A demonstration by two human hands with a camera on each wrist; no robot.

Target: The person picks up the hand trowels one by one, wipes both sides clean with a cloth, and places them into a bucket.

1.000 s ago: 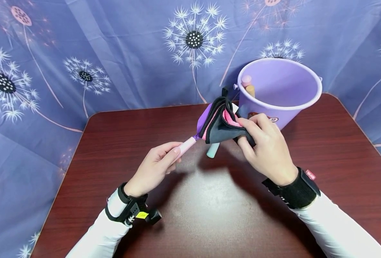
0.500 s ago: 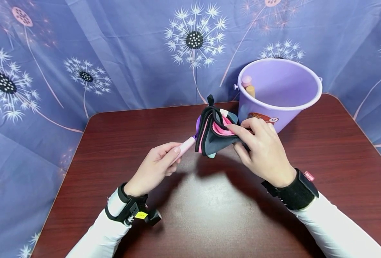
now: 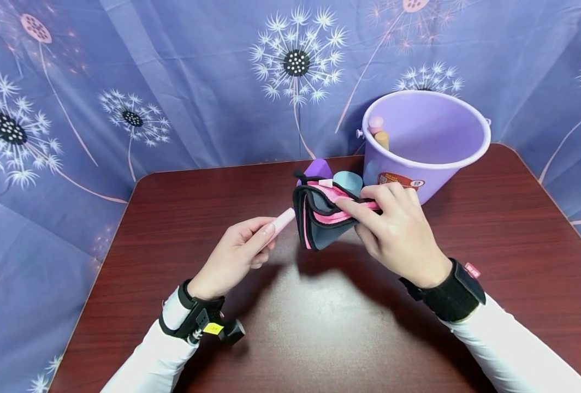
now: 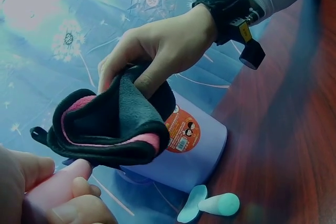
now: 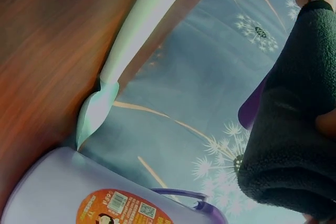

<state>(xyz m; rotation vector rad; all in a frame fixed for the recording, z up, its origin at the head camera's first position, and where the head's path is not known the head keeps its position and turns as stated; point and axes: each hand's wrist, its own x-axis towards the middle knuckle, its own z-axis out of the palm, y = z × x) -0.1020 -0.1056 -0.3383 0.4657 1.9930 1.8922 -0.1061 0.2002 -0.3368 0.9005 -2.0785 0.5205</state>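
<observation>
My left hand point(image 3: 238, 251) grips the pale pink handle of a small shovel point(image 3: 283, 219) with a purple blade, which slants up away from me. In my right hand point(image 3: 399, 229) is a folded cloth point(image 3: 326, 236), dark grey and pink with black edging and a hanging loop. The cloth lies over the lower part of the blade, whose purple tip shows behind it. Beyond the cloth, a teal shovel point(image 5: 139, 32) with a pale green handle lies on the table beside the bucket; the head view shows only its teal blade point(image 3: 348, 182).
A lilac bucket point(image 3: 401, 155) stands at the back right of the dark red wooden table point(image 3: 197, 202). Inside it, a pink handle end point(image 3: 376, 123) and a tan one point(image 3: 381, 138) show near the left wall. Behind hangs a blue curtain point(image 3: 212, 82) with dandelion prints.
My right hand's cloth has swung left and down along the shovel towards the handle, uncovering the purple tip and the teal blade. My left hand has hardly moved.
</observation>
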